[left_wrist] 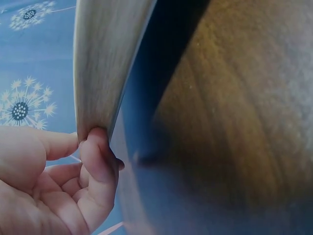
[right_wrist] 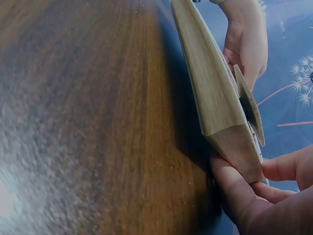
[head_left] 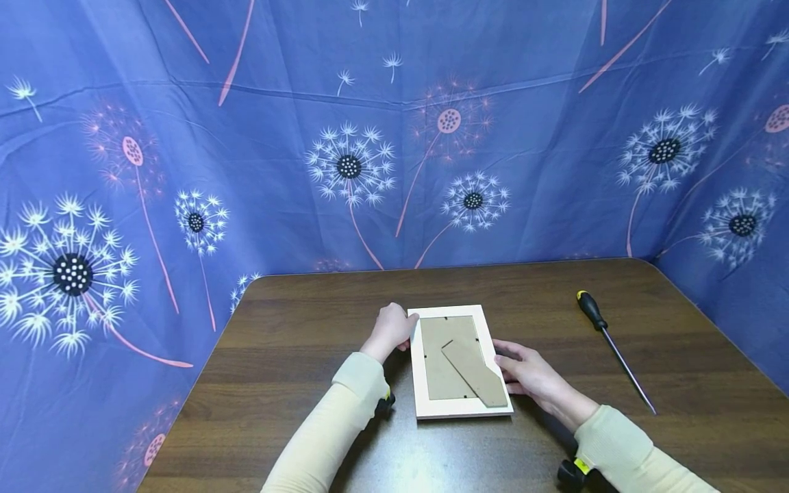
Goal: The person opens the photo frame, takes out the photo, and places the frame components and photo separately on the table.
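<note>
A white picture frame [head_left: 431, 409], its back turned up, is held just over the table between both hands. Its brown backing board [head_left: 433, 370] carries a slanted stand leg [head_left: 474, 370], which juts out slightly in the right wrist view. My left hand [head_left: 391, 329] pinches the upper left edge between thumb and curled fingers; in the left wrist view the fingertip [left_wrist: 98, 142] presses under the wooden side. On the opposite side, my right hand [head_left: 530, 373] grips the right edge, thumb on the back and fingers [right_wrist: 232, 181] beneath.
A screwdriver [head_left: 616, 356] with a black and yellow handle lies on the dark wooden table [head_left: 296, 315], to the right. Behind the table hangs a blue cloth [head_left: 259, 164] with dandelion prints.
</note>
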`<state>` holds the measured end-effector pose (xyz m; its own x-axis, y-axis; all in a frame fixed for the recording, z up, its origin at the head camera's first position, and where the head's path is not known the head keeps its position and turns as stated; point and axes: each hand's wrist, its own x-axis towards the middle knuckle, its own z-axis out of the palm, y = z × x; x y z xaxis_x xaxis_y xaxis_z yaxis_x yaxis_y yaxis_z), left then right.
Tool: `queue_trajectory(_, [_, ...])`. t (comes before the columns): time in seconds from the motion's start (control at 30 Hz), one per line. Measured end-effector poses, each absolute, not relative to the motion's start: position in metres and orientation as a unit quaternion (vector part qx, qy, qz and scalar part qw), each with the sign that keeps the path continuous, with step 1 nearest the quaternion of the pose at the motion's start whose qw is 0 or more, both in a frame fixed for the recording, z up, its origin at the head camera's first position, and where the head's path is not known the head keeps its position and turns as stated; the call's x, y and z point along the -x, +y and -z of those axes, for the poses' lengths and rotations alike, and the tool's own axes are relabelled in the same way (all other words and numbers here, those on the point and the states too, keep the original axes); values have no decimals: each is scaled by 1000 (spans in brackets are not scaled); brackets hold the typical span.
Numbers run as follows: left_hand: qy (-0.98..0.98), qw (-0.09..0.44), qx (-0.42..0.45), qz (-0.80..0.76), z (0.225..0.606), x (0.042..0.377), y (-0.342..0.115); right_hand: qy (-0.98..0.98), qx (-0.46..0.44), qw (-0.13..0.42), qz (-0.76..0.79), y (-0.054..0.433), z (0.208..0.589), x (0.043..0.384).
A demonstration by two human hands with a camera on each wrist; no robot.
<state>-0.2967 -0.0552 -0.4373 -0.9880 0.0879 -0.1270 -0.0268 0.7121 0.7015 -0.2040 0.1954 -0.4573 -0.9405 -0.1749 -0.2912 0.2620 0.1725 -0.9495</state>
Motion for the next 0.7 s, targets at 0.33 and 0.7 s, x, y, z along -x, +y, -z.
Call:
queue_trajectory(0.33, [932, 56, -9, -358, 443, 296, -52, 776, -7, 170, 608, 194, 453, 204])
queue_trajectory(0.7, [935, 31, -24, -351, 447, 292, -49, 815, -10, 153, 558, 193, 449, 203])
